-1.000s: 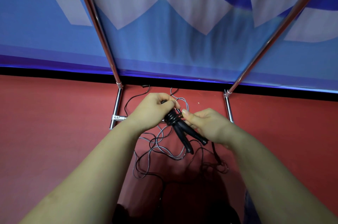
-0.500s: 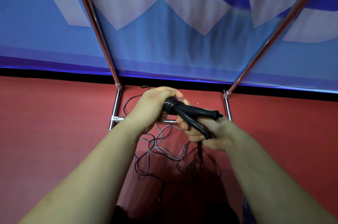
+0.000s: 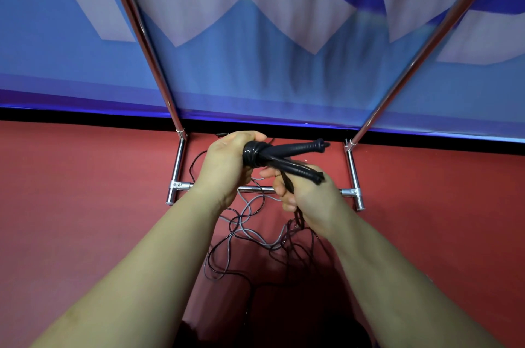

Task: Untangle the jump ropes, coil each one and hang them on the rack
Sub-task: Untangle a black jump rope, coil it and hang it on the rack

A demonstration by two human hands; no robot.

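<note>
While the left hand keeps its grip curled round the wound black cord at the butt ends of the two black handles, the bundle has risen since a second ago and turned, so the handles now fan out to the right instead of pointing down toward the floor. The right hand has moved under them; its fingers are curled round the dark rope strands hanging from the bundle. The bundle sits just above the rack's low crossbar, between its two slanted uprights. Below the crossbar, loose black and grey ropes lie tangled on the red floor, which spreads open to either side; behind the crossbar a blue banner closes the space.
</note>
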